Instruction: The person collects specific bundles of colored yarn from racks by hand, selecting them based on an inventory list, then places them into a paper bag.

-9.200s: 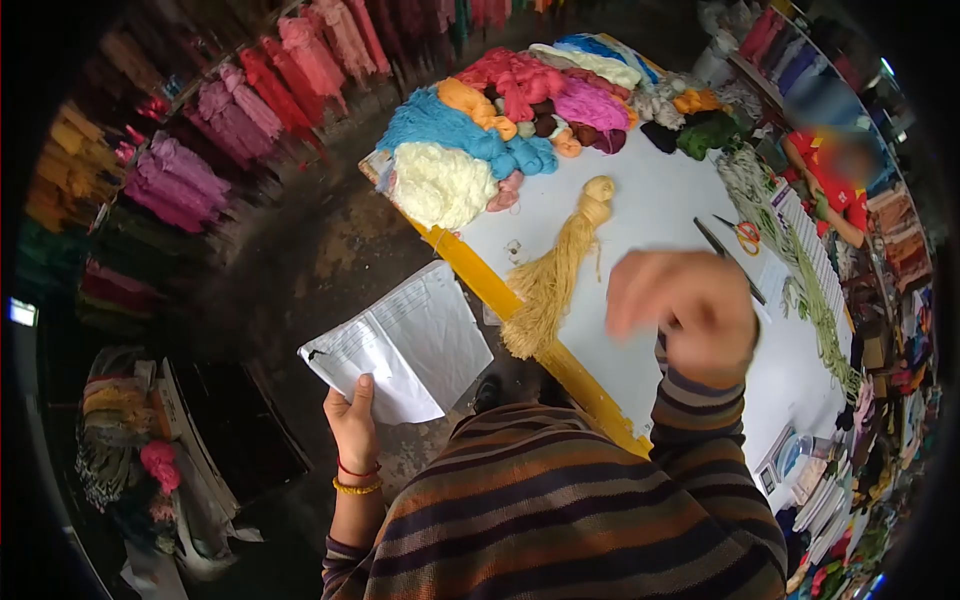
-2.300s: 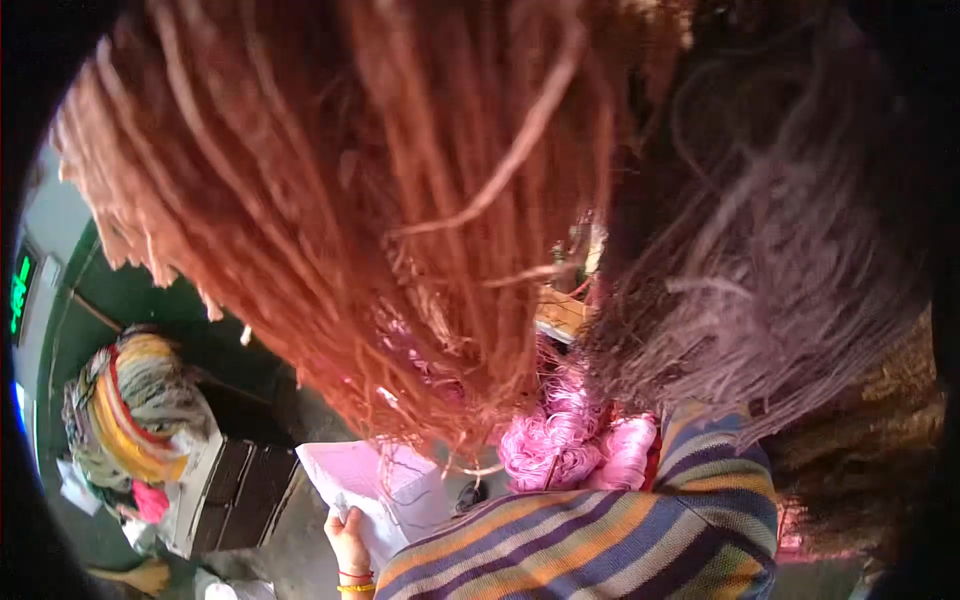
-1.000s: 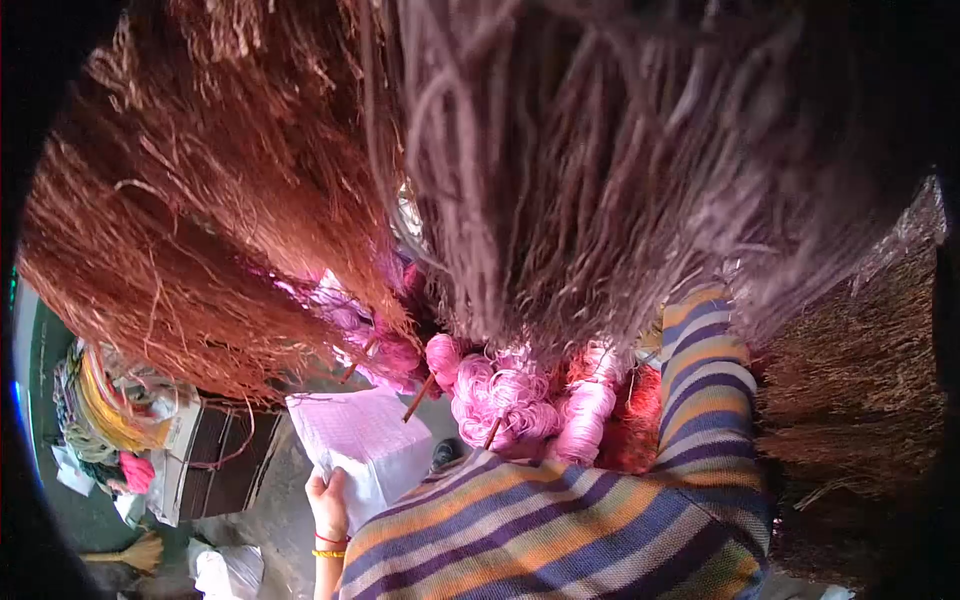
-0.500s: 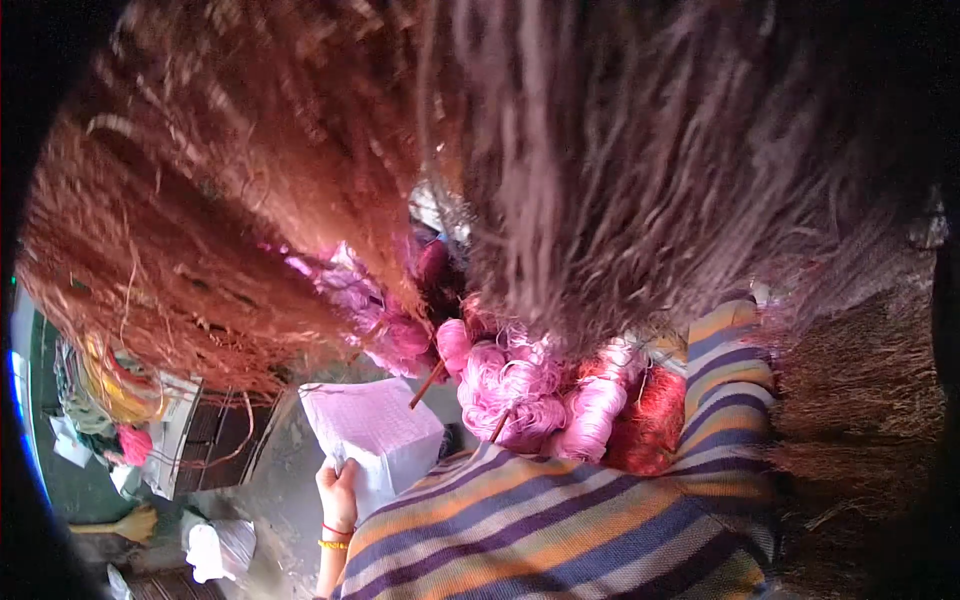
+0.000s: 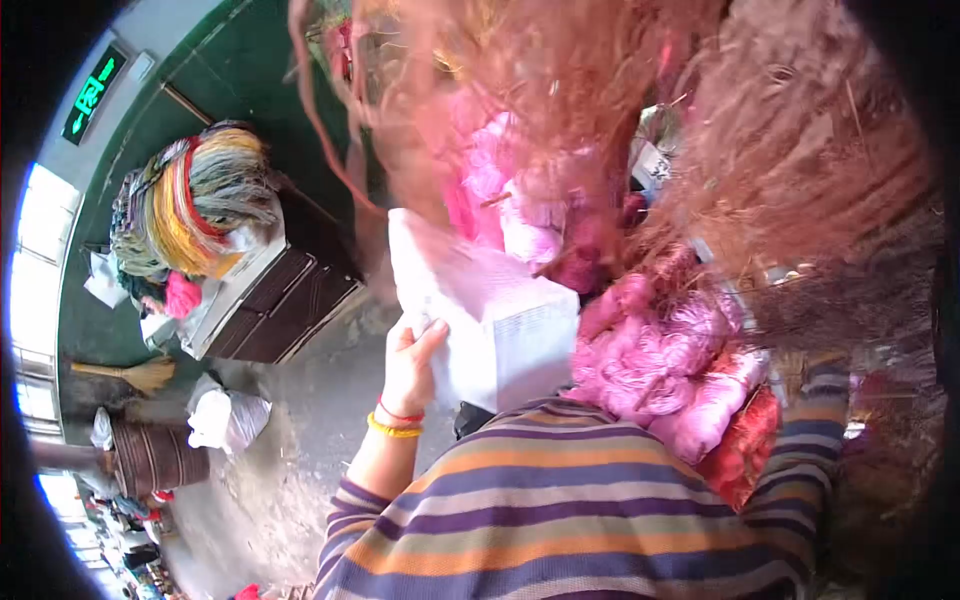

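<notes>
My left hand (image 5: 412, 365) is closed on folded sheets of white paper (image 5: 530, 330), with the thumb on the near face and faint printed lines on the right part. A red string and a yellow beaded bracelet circle that wrist. Pink yarn skeins (image 5: 660, 350) lie just right of the paper, with a red skein (image 5: 745, 445) beside my striped right sleeve (image 5: 800, 450). Reddish-brown hanging yarn (image 5: 560, 80) fills the upper view, blurred, close to my head. My right hand cannot be made out beyond its sleeve, among the hanging strands.
A dark drawer cabinet (image 5: 290, 300) at the left carries a heap of multicoloured yarn (image 5: 205, 195). A broom (image 5: 145, 374), a white plastic bag (image 5: 228, 418) and a brown barrel-like container (image 5: 158, 455) stand along the wall. Concrete floor (image 5: 290, 480) lies between them and me.
My view has swung left, bringing the cabinet and wall into sight. My left hand, still holding the paper, appears higher and farther right. The hanging strands cover less of the view.
</notes>
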`<state>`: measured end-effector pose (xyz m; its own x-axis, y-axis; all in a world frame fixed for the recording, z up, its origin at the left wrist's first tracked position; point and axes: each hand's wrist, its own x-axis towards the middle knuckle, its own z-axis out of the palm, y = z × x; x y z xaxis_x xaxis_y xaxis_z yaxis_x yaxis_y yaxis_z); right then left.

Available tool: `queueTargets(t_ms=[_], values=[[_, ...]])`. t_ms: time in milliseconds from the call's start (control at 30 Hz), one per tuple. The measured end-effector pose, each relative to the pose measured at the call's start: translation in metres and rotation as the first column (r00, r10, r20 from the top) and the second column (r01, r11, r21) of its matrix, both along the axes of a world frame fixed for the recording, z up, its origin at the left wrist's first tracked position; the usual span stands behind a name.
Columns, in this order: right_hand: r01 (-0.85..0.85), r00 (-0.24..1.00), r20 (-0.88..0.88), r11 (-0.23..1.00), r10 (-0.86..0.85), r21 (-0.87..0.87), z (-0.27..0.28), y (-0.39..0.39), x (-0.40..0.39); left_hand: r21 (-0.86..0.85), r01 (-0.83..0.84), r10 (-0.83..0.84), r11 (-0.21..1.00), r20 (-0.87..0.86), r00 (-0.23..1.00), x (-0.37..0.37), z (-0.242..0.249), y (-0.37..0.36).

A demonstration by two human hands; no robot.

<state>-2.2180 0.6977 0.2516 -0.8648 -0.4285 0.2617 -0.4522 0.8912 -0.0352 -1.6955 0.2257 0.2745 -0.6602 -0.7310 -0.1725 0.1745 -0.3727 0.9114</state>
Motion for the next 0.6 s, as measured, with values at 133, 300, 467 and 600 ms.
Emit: queueTargets(t_ms=[133, 300, 467, 600], values=[[-0.001, 1.000, 0.018, 1.000, 0.000, 0.018, 0.039, -0.005, 0.078, 0.058, 0.189, -0.176, 0.980, -0.180, 0.968, -0.008, 0.008, -0.029], [-0.074, 0.991, 0.104, 0.993, 0.083, -0.091, 0.114, -0.075, 0.258, 0.012, 0.412, -0.400, 0.911, -0.216, 0.891, -0.013, 0.002, -0.076], [0.132, 0.842, 0.506, 0.838, 0.187, -0.530, 0.124, -0.178, 0.442, 0.094, 0.635, -0.594, 0.767, -0.271, 0.757, -0.008, 0.011, -0.114], [0.442, 0.646, 0.572, 0.364, 0.505, -0.820, 0.041, -0.273, 0.508, 0.117, 0.764, -0.717, 0.634, -0.281, 0.638, -0.004, 0.000, -0.111]])
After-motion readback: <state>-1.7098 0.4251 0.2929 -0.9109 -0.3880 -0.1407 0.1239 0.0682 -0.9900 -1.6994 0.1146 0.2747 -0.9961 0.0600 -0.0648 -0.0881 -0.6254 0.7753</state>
